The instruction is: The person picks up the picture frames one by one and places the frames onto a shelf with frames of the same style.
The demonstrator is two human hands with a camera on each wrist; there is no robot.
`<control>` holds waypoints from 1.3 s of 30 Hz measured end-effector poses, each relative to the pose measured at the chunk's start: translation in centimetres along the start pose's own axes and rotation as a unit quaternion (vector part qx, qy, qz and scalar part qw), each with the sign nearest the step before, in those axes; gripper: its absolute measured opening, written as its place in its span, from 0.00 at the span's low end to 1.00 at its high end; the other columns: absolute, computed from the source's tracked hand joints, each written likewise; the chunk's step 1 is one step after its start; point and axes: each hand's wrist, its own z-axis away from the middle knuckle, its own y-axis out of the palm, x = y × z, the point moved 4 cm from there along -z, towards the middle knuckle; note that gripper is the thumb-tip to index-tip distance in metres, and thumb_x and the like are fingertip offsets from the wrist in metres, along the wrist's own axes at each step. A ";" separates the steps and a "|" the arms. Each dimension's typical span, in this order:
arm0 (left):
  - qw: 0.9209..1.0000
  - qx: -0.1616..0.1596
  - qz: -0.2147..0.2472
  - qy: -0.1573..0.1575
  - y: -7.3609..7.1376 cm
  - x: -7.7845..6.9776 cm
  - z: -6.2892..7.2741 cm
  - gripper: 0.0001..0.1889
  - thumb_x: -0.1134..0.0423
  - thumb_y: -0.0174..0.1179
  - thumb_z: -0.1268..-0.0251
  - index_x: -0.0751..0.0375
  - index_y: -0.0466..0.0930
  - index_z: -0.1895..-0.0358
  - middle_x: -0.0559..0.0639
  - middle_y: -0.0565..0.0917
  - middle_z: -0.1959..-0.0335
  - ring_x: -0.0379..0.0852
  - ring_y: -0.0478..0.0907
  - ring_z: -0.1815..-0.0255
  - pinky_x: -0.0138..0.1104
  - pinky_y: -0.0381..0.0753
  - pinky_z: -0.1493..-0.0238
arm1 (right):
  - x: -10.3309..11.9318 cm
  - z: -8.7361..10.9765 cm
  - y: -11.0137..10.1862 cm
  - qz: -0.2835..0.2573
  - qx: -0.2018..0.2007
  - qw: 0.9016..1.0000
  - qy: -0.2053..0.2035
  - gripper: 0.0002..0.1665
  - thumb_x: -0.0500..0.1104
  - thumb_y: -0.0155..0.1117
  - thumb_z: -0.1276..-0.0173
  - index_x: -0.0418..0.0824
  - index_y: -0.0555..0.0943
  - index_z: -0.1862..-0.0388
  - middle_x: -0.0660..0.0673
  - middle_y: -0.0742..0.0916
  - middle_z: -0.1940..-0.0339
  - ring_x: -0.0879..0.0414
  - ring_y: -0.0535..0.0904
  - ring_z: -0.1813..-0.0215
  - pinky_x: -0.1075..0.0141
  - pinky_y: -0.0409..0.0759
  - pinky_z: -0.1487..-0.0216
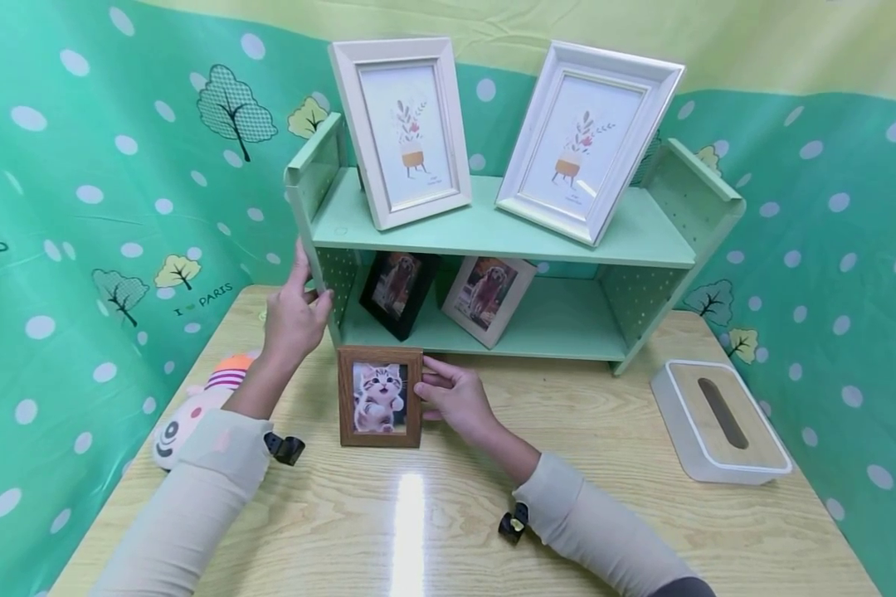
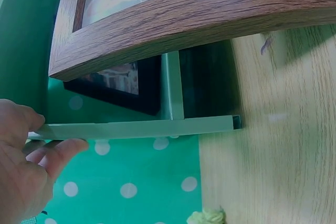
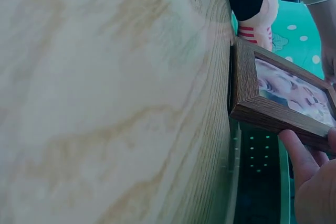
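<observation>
My left hand (image 1: 294, 319) grips the left side panel of a light green two-tier shelf (image 1: 485, 220); in the left wrist view the thumb and fingers lie on opposite sides of the panel's edge (image 2: 131, 128). My right hand (image 1: 463, 404) pinches the right edge of a brown wood-grain picture frame (image 1: 379, 398) with a kitten photo. This frame stands on the table in front of the shelf's lower left corner. On the lower tier lean a black picture frame (image 1: 396, 290) and a beige picture frame (image 1: 488, 298), both with dog photos.
Two larger pale picture frames, one left (image 1: 403, 133) and one right (image 1: 590, 141), stand on the top tier. A white tissue box (image 1: 720, 419) with a wooden lid sits at the table's right. A plush toy (image 1: 194, 414) lies left, partly behind my left forearm. Dotted green curtains surround the table.
</observation>
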 end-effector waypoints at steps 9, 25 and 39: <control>1.000 -0.005 -0.004 0.006 0.0 -0.1 -0.1 0.48 0.73 0.57 0.29 0.39 0.40 0.16 0.63 0.69 0.24 0.72 0.81 0.41 0.56 0.88 0.47 | 0.0 0.0 0.0 0.007 -0.009 1.000 0.000 0.31 0.36 0.67 0.29 0.51 0.77 0.29 0.36 0.86 0.40 0.45 0.88 0.45 0.45 0.91 0.52; 1.000 -0.001 0.007 0.002 0.2 0.0 -0.2 0.48 0.73 0.57 0.29 0.38 0.40 0.16 0.65 0.70 0.26 0.73 0.80 0.41 0.57 0.88 0.46 | 0.0 0.0 -0.9 0.008 0.004 1.000 -0.007 0.32 0.37 0.67 0.29 0.49 0.74 0.26 0.36 0.85 0.37 0.46 0.88 0.46 0.48 0.92 0.54; 1.000 0.000 -0.002 0.002 0.1 0.2 0.0 0.48 0.73 0.56 0.29 0.38 0.38 0.16 0.65 0.68 0.24 0.72 0.80 0.41 0.57 0.88 0.47 | 1.0 0.7 -2.3 0.002 -0.004 1.000 0.006 0.32 0.38 0.67 0.29 0.52 0.75 0.26 0.40 0.86 0.38 0.50 0.88 0.46 0.57 0.94 0.58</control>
